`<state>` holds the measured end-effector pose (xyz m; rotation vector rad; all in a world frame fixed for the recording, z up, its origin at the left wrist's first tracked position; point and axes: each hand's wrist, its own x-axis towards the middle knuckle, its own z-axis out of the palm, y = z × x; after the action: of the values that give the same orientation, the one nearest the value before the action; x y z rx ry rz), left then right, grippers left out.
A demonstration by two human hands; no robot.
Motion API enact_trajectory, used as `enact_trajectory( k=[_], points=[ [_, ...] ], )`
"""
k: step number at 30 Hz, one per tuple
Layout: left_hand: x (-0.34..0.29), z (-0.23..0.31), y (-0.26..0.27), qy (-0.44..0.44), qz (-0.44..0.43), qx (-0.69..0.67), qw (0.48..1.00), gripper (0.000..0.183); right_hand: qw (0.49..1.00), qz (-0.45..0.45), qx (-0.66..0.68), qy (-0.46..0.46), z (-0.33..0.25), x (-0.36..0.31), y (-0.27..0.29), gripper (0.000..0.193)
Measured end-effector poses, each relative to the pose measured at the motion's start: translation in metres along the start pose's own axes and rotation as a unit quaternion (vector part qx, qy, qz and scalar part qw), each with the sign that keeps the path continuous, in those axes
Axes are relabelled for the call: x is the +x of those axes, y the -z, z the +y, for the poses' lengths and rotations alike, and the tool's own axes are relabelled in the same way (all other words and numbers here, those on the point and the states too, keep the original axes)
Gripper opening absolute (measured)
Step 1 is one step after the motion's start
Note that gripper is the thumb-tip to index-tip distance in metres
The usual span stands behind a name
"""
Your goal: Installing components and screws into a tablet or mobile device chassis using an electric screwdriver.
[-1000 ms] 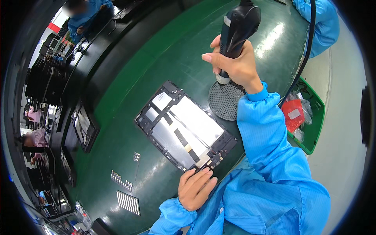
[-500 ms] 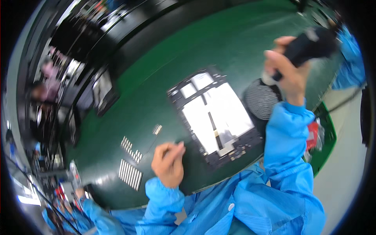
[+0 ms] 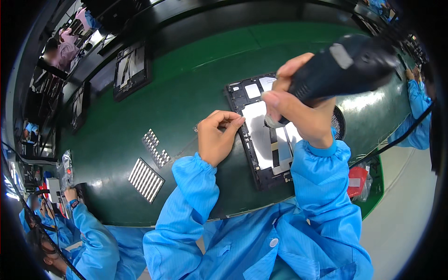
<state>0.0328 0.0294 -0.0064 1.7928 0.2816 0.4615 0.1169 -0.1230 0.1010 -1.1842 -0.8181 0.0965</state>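
My right hand (image 3: 303, 105) is wrapped round a black corded hand tool (image 3: 345, 65) with a pale nozzle, held over an open tablet-like device (image 3: 256, 114). White panels, a dark frame and a ribbon strip show on that device; the tool and hand hide its right side. My left hand (image 3: 218, 135) is at the device's left edge, thumb and forefinger pinched; what they hold, if anything, I cannot make out. Left of it lie a dark plate with pale stripes (image 3: 146, 180) and a sheet with rows of small pale pieces (image 3: 157, 148).
A round mesh-topped object (image 3: 339, 123) stands partly hidden behind my right wrist. Another open device (image 3: 130, 70) lies at the back left of the green table (image 3: 186, 88). A green bin (image 3: 375, 186) with a red packet sits lower right. Co-workers' blue sleeves (image 3: 95, 233) are at both sides.
My right hand has brought the black tool left and over the device. My left hand has moved up to the device's left edge. The whole view has shifted as well.
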Motion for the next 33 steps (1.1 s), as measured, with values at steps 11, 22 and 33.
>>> enact_trajectory(
  k=[11,22,33],
  points=[
    [0.015,-0.001,0.008,0.082,-0.063,-0.001,0.995,0.015,0.998,-0.012,-0.043,-0.034,0.031,0.005,-0.009,0.03],
    [0.023,0.008,0.014,0.202,-0.153,-0.109,0.961,0.015,1.0,0.003,-0.018,-0.007,0.021,0.012,-0.026,0.031],
    [0.023,0.007,0.013,0.208,-0.1,-0.097,0.968,0.017,0.999,-0.025,-0.013,-0.04,0.039,0.017,-0.035,0.029]
  ],
)
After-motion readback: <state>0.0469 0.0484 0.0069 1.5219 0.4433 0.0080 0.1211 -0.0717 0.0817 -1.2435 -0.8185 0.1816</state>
